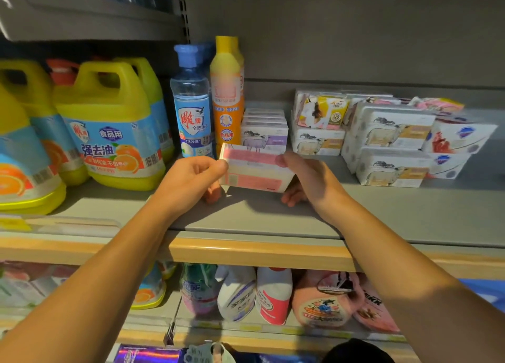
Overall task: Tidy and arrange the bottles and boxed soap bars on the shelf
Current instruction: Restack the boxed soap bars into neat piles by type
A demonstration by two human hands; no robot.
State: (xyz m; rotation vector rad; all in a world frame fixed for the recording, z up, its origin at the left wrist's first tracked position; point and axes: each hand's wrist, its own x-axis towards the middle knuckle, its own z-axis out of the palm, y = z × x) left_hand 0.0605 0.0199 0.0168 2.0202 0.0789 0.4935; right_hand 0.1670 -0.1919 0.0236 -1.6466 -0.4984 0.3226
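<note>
Both forearms reach up from the bottom of the view to the grey shelf (pixel 273 215). Between the two hands sits a pink-and-white boxed soap bar (pixel 255 171), held just above the shelf surface and tilted slightly, its long face toward the camera. The left hand (pixel 191 179) pinches the box's left end, thumb on top and fingers curled beneath. The right hand (pixel 306 179) grips the right end, thumb pressed on the upper edge and fingers wrapped behind and under.

Directly behind the box stands a row of white soap boxes with a sheep picture (pixel 264 135). Just left of those rise a clear blue-capped bottle (pixel 192 103) and an orange bottle with a yellow top (pixel 226 97), side by side. Farther left stand large yellow detergent jugs (pixel 112 122). To the right, well apart from the hands, more sheep-printed soap boxes (pixel 390 144) lie stacked, with other wrapped soaps (pixel 319 111) behind them.
</note>
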